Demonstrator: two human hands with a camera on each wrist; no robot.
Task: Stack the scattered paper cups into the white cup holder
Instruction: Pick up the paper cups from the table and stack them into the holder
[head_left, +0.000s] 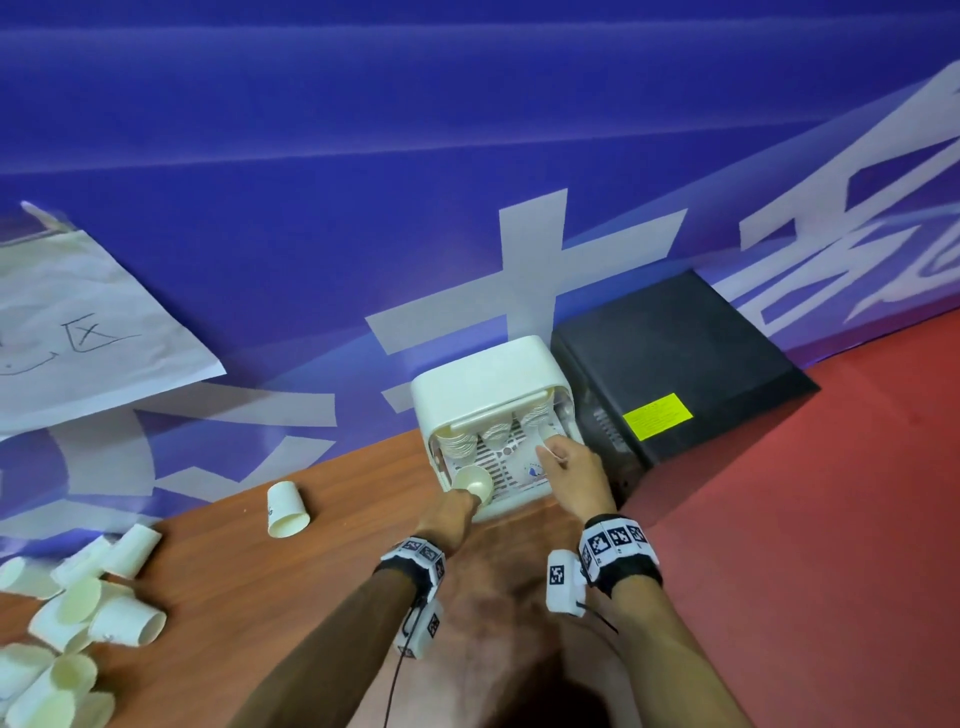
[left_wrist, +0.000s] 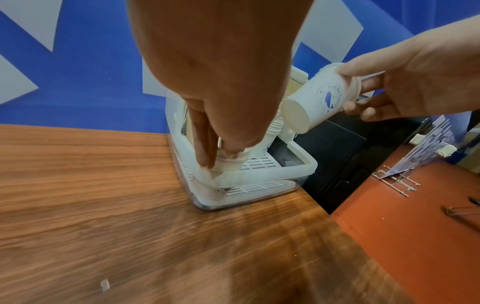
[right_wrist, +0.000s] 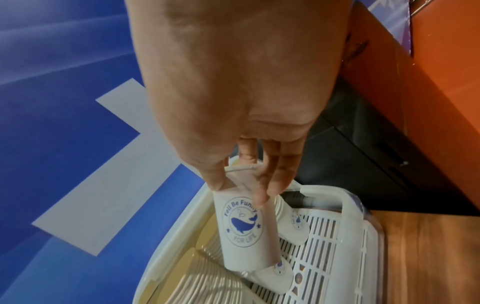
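Observation:
The white cup holder (head_left: 483, 374) stands at the back of the wooden table, with stacks of nested cups (head_left: 496, 434) lying inside it. My left hand (head_left: 465, 499) grips a paper cup (head_left: 474, 482) at the holder's front left corner, mouth facing me. My right hand (head_left: 550, 447) pinches a second cup (right_wrist: 244, 232) with a blue whale logo by its rim, bottom pointing down into the holder's (right_wrist: 350, 203) right side above the stacks. In the left wrist view this right-hand cup (left_wrist: 311, 102) is tilted, clear of the tray (left_wrist: 298, 168).
Loose cups are heaped (head_left: 88, 618) at the table's left edge, and one cup (head_left: 285, 509) lies alone left of the holder. A black box (head_left: 675, 364) sits tight against the holder's right side. A red surface (head_left: 831, 519) lies to the right, a blue banner wall behind.

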